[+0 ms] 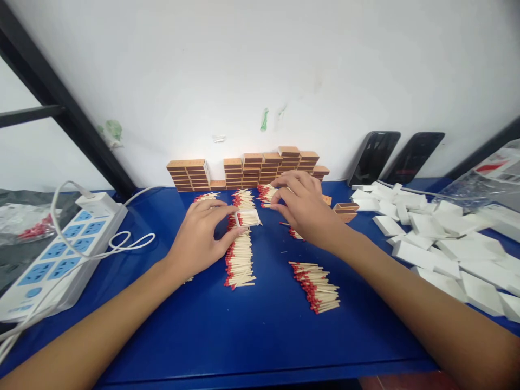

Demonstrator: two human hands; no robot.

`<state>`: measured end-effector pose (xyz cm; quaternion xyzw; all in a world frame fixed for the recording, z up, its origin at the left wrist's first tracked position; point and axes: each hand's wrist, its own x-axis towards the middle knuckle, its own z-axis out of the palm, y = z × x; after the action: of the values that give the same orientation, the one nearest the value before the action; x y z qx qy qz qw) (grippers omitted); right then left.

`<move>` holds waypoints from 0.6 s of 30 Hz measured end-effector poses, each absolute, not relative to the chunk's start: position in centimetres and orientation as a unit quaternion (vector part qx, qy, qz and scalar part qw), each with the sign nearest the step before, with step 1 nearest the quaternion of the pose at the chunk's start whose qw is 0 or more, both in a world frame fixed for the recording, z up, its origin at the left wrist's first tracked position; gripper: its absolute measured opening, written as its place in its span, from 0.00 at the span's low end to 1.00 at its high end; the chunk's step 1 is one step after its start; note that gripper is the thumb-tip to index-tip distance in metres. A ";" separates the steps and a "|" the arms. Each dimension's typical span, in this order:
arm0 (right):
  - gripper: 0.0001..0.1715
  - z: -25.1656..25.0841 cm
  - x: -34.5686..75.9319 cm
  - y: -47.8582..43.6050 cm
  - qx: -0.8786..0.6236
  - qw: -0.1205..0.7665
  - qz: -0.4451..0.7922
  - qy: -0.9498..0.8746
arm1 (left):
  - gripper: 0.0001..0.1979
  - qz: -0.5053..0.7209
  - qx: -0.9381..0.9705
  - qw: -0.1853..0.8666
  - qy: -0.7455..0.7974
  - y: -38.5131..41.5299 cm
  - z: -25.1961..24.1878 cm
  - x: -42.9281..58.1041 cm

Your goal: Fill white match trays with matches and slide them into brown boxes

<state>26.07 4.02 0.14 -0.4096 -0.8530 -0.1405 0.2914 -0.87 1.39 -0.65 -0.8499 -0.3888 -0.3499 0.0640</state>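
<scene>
My left hand (205, 230) grips a white matchbox tray (252, 218) between thumb and fingers. Several red-headed matches lie inside it. Under and around the tray runs a long row of loose matches (239, 260). My right hand (299, 203) is bent in a pinch at the edge of a back pile of matches (267, 193), with match ends at its fingertips. How many it holds is hidden. Below that hand lies a small group of matches (296, 233), and nearer the front is a larger pile (317, 287).
Stacked brown matchboxes (260, 170) line the wall, with an open matchbox sleeve (345, 212) at their right. White empty trays (439, 233) heap up on the right, before two phones (374, 158). A power strip (60, 260) with a white cable (134, 245) occupies the left.
</scene>
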 end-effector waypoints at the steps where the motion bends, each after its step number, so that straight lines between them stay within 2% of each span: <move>1: 0.08 0.3 25.8 3.7 -0.407 0.305 -0.126 -0.852 | 0.19 -0.349 -0.850 0.063 -0.389 1.4 -0.7 -0.9; 4: 0.06 0.5 24.9 2.7 -0.391 0.336 -0.083 -0.853 | 0.18 -0.351 -0.851 0.063 -0.386 1.3 -0.6 -0.9; 10: 0.04 0.3 23.4 1.4 -0.366 0.335 -0.063 -0.866 | 0.18 -0.353 -0.854 0.055 -0.379 1.0 -0.4 -0.7; 18: 0.08 0.4 23.5 1.3 -0.364 0.335 -0.046 -0.868 | 0.17 -0.351 -0.854 0.047 -0.381 0.7 -0.4 -0.6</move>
<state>23.45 1.34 0.42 -0.3641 -0.8679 -0.0456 0.3349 -0.55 0.71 -0.36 -0.8539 -0.3812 -0.3512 0.0466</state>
